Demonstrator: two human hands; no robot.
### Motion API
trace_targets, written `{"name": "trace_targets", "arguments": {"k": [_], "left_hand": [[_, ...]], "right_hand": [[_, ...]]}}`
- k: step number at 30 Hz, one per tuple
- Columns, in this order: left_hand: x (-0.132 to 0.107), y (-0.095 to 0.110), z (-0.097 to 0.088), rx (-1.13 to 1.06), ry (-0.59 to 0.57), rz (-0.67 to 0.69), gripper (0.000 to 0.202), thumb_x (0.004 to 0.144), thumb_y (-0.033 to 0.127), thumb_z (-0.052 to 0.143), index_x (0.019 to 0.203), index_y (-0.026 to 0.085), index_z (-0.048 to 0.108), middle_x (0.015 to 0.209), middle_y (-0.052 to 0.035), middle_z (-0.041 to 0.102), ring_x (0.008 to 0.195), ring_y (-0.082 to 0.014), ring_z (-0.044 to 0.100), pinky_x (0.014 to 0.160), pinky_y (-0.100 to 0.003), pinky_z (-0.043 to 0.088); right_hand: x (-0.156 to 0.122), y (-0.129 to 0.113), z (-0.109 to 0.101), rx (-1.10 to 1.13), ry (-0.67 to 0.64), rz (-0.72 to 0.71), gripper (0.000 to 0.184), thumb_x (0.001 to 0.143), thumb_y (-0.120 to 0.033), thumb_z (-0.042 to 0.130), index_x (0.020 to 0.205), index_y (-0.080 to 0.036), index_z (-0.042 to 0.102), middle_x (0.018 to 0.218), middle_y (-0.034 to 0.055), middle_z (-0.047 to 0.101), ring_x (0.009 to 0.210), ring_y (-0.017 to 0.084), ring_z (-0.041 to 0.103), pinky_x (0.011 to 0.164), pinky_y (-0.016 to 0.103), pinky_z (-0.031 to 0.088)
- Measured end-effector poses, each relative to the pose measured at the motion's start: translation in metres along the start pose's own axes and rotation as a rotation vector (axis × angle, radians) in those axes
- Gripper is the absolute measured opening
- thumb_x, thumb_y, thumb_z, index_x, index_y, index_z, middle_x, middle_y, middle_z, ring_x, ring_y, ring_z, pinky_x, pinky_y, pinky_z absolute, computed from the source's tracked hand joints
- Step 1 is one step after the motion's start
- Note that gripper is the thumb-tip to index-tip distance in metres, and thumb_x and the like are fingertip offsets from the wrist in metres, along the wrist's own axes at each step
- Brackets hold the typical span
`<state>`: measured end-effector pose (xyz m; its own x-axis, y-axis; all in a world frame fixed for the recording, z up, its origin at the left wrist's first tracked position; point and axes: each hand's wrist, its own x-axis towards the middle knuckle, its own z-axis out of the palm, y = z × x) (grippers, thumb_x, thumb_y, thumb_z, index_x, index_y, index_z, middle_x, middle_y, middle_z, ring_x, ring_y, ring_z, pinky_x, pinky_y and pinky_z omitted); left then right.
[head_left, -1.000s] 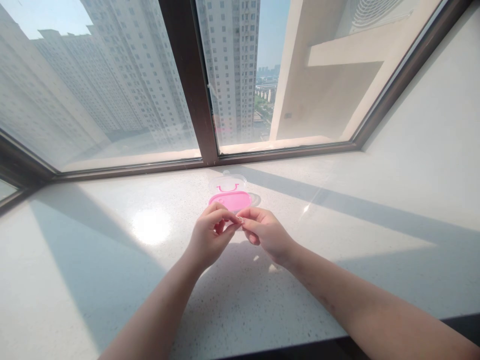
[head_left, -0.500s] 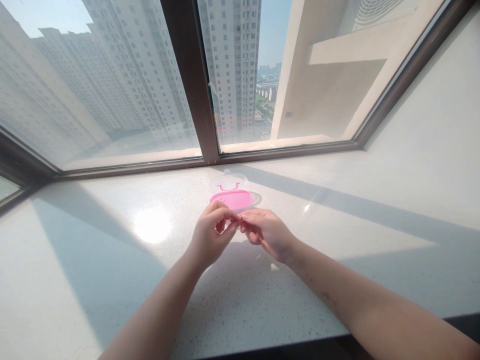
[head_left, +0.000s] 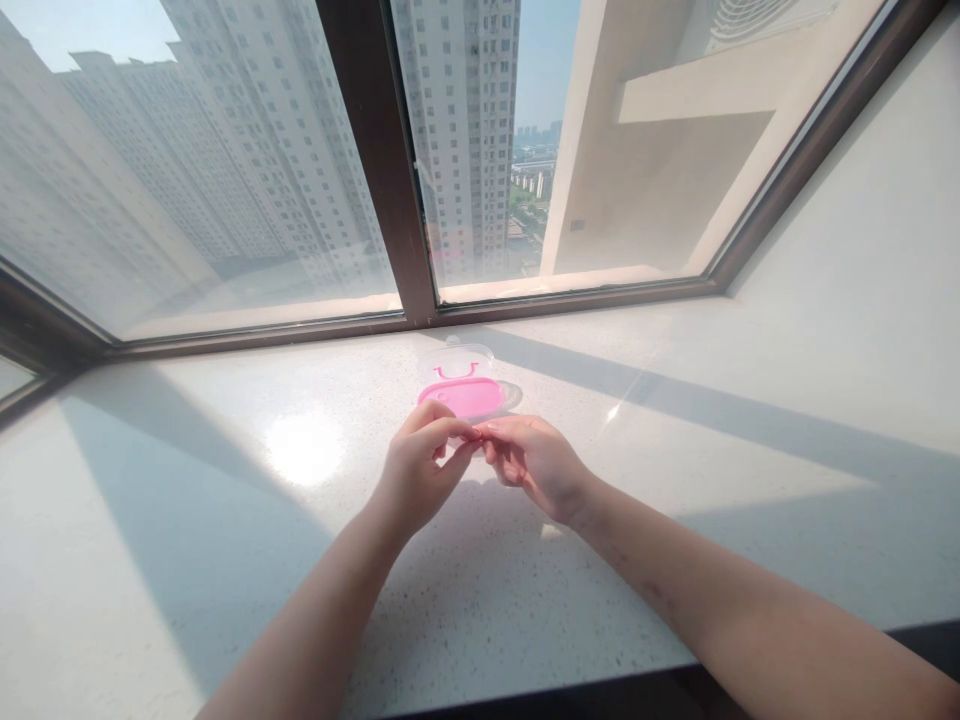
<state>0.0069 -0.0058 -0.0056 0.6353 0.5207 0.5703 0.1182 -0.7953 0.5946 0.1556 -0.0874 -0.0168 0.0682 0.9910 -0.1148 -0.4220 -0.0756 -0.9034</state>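
Note:
My left hand [head_left: 420,472] and my right hand [head_left: 534,462] meet fingertip to fingertip just above the white stone sill [head_left: 225,520]. Both are pinched closed at the point where they touch. Whatever sits between the fingertips is too small to make out. Directly behind the hands lies a small pink case [head_left: 461,396] with its clear lid [head_left: 456,361] tipped open toward the window.
A dark brown window frame [head_left: 379,180] runs along the back of the sill, with glass panes and tall buildings beyond. A white wall [head_left: 862,230] rises on the right. The sill's front edge [head_left: 600,690] drops off near my forearms.
Both hands stay pinched together and have shifted only slightly. The pink case has not moved.

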Motion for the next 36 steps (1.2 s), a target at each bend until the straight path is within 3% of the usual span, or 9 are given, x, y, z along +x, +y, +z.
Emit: {"name": "trace_targets", "arguments": {"k": [5, 8, 12, 16, 21, 26, 36], "left_hand": [[0.000, 0.001, -0.001, 0.000, 0.024, -0.014, 0.007, 0.081, 0.014, 0.063, 0.080, 0.019, 0.067, 0.074, -0.0011, 0.053, 0.059, -0.0106, 0.043, 0.055, -0.025, 0.039], [0.000, 0.002, -0.001, -0.127, 0.037, -0.149, 0.006, 0.080, 0.017, 0.064, 0.075, 0.018, 0.066, 0.076, -0.0015, 0.053, 0.060, -0.0103, 0.043, 0.054, -0.025, 0.038], [0.001, 0.002, -0.001, -0.661, -0.019, -0.496, 0.011, 0.076, 0.022, 0.070, 0.072, 0.018, 0.061, 0.068, 0.0014, 0.051, 0.056, -0.0084, 0.040, 0.049, -0.022, 0.030], [0.001, 0.003, 0.003, -1.091, -0.131, -0.721, 0.020, 0.069, 0.021, 0.076, 0.069, 0.017, 0.056, 0.065, 0.0035, 0.049, 0.051, -0.0053, 0.034, 0.047, -0.021, 0.021], [-0.001, 0.007, 0.008, -1.229, -0.207, -0.806, 0.022, 0.067, 0.020, 0.077, 0.066, 0.015, 0.056, 0.064, 0.0026, 0.048, 0.050, -0.0047, 0.032, 0.047, -0.021, 0.022], [-0.002, 0.007, 0.008, -1.279, -0.235, -0.854, 0.017, 0.071, 0.024, 0.075, 0.075, 0.015, 0.061, 0.066, 0.0013, 0.046, 0.052, -0.0054, 0.028, 0.046, -0.019, 0.022], [-0.004, 0.008, 0.005, -1.270, -0.320, -0.841, 0.021, 0.072, 0.029, 0.073, 0.087, 0.014, 0.068, 0.061, 0.0039, 0.038, 0.049, -0.0052, 0.015, 0.042, -0.020, 0.017]], "right_hand": [[-0.001, -0.002, 0.002, -0.043, -0.002, -0.016, 0.030, 0.083, -0.033, 0.053, 0.060, -0.015, 0.059, 0.052, -0.0025, 0.047, 0.042, 0.007, 0.033, 0.045, 0.024, 0.020], [-0.002, -0.004, 0.003, -0.114, -0.004, -0.056, 0.021, 0.080, -0.028, 0.052, 0.075, -0.014, 0.067, 0.059, -0.0017, 0.051, 0.043, 0.007, 0.033, 0.045, 0.024, 0.022], [-0.007, -0.004, 0.004, -0.430, 0.097, -0.315, 0.031, 0.077, -0.023, 0.062, 0.107, -0.016, 0.065, 0.066, -0.0024, 0.053, 0.053, 0.010, 0.044, 0.050, 0.024, 0.036], [-0.012, 0.000, 0.005, -0.711, 0.164, -0.641, 0.032, 0.077, -0.018, 0.063, 0.109, -0.019, 0.062, 0.075, 0.0005, 0.057, 0.055, 0.010, 0.046, 0.049, 0.025, 0.040], [-0.012, 0.003, 0.003, -0.887, 0.176, -0.850, 0.036, 0.078, -0.013, 0.061, 0.112, -0.024, 0.060, 0.086, 0.0026, 0.057, 0.057, 0.011, 0.044, 0.053, 0.026, 0.044], [-0.010, 0.000, 0.000, -0.925, 0.173, -0.987, 0.034, 0.080, -0.011, 0.061, 0.111, -0.025, 0.063, 0.094, 0.0046, 0.055, 0.065, 0.012, 0.050, 0.056, 0.027, 0.049], [-0.012, -0.003, -0.003, -0.999, 0.146, -1.091, 0.033, 0.083, -0.012, 0.061, 0.112, -0.027, 0.066, 0.095, 0.0049, 0.057, 0.074, 0.016, 0.058, 0.058, 0.029, 0.053]]}}
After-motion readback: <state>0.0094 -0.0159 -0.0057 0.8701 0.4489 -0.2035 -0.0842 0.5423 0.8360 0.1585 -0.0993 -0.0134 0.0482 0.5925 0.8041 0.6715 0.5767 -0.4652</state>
